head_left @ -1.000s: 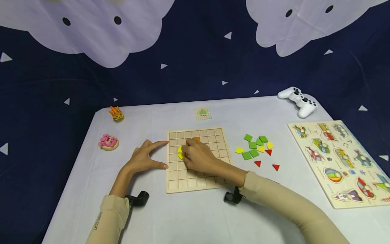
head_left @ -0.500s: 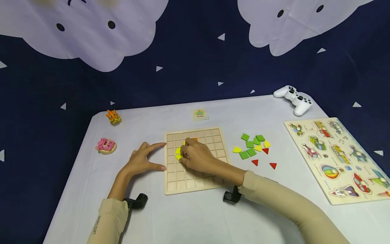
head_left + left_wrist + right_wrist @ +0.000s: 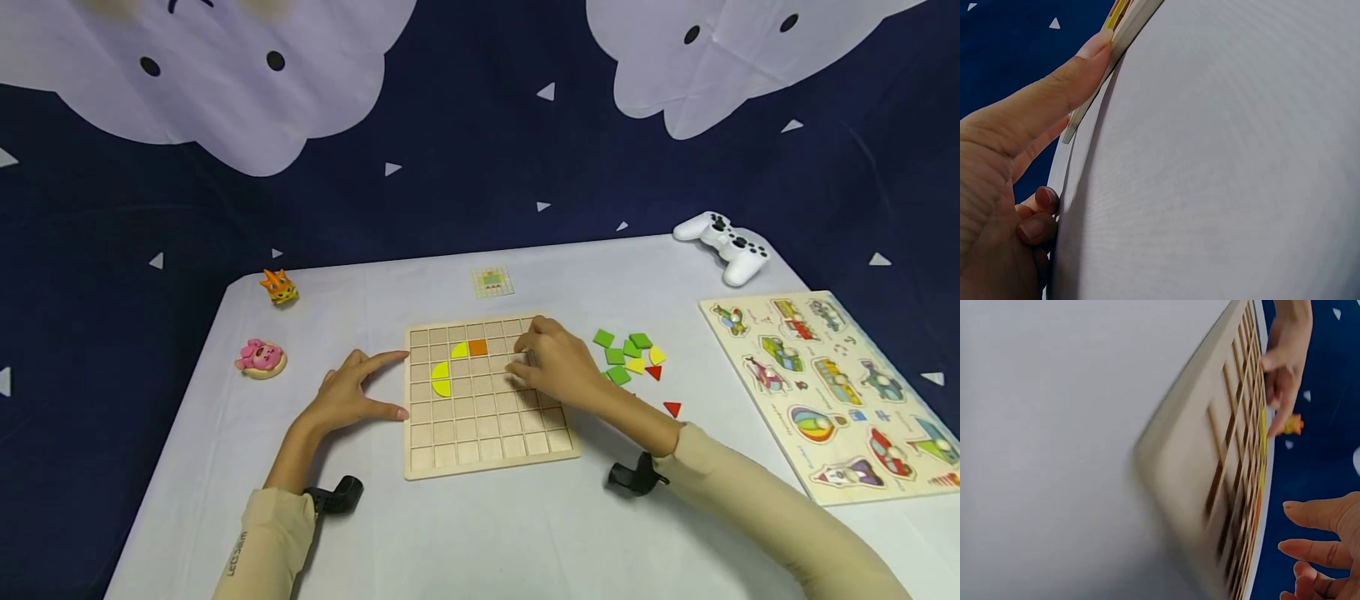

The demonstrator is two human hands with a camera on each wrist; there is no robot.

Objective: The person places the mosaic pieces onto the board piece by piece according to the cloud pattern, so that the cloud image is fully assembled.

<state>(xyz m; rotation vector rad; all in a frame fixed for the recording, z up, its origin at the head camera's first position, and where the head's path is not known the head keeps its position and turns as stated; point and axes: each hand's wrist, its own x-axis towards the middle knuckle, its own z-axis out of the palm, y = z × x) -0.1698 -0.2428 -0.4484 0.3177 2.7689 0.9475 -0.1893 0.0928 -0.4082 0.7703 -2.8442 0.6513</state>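
Observation:
A wooden grid board (image 3: pixel 487 433) lies flat on the white table (image 3: pixel 465 533). Near its upper left, an orange square (image 3: pixel 477 347), a yellow quarter piece (image 3: pixel 459 351) and a yellow half-round (image 3: pixel 440 379) sit in cells. My left hand (image 3: pixel 378 385) braces the board's left edge with straight index finger (image 3: pixel 1054 87) and thumb. My right hand (image 3: pixel 528 362) hovers over the board's upper right cells, fingers (image 3: pixel 1322 550) loose and holding nothing. A loose pile of green squares, yellow pieces and red triangles (image 3: pixel 630 358) lies just right of that hand.
A small pattern card (image 3: pixel 492 282) lies behind the board. At the right sit a white game controller (image 3: pixel 723 243) and a picture peg puzzle (image 3: pixel 832 383). A pink toy (image 3: pixel 260 357) and an orange toy (image 3: pixel 278 287) stand at the left.
My right hand left the yellow pieces on the board's left part and moved right, toward the loose pile. The placed pieces now show. My left hand stayed put.

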